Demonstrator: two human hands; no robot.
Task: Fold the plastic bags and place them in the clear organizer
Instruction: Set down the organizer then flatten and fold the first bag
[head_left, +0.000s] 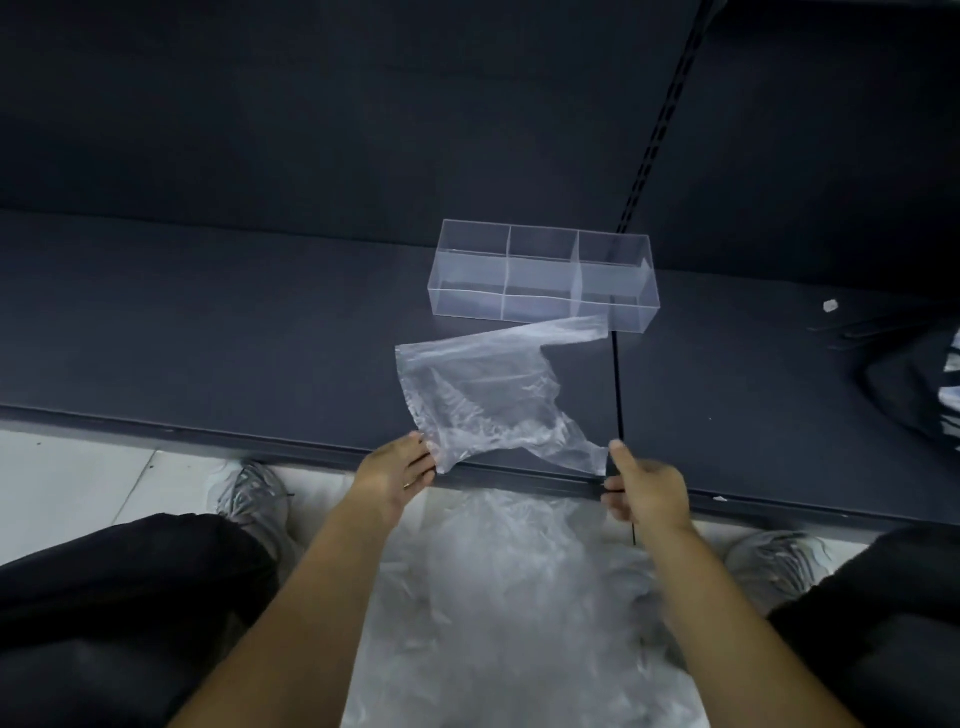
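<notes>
Plastic bag (483, 395) is lying spread on the shelf (260, 338) just beyond both grips. The left grip (400, 473) and right grip (641, 493) are each pinching its near edge. The clear organizer (467, 291), farther ahead, is seemingly holding nothing, and a pile of bags (519, 597) is waiting beneath the grips — folding looks barely begun. No writing is showing.
</notes>
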